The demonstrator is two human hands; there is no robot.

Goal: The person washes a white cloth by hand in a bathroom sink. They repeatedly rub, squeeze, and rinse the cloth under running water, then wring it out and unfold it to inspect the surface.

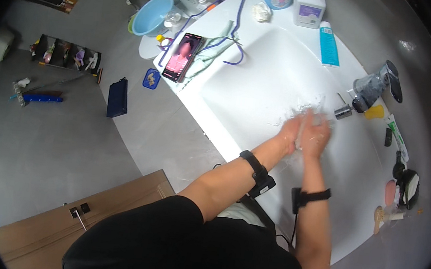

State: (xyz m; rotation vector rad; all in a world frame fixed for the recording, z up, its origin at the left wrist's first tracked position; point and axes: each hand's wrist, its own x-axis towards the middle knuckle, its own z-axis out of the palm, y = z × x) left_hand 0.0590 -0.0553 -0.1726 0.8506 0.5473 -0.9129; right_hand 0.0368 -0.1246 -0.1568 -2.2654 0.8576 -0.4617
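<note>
My left hand and my right hand are close together over the white washbasin. Water splashes around them, just below the chrome faucet's spout. A pale, glassy streak runs between the palms; whether it is only water or also some thin object, I cannot tell. Blur and splashing hide part of the fingers. Each forearm wears a black strap with a small device, the left one's strap and the right one's strap.
Along the rim lie a purple hanger, a phone on a pale green cloth, a white pump bottle, a teal tube and pink soap. A wooden door stands at lower left; a blue basin is behind.
</note>
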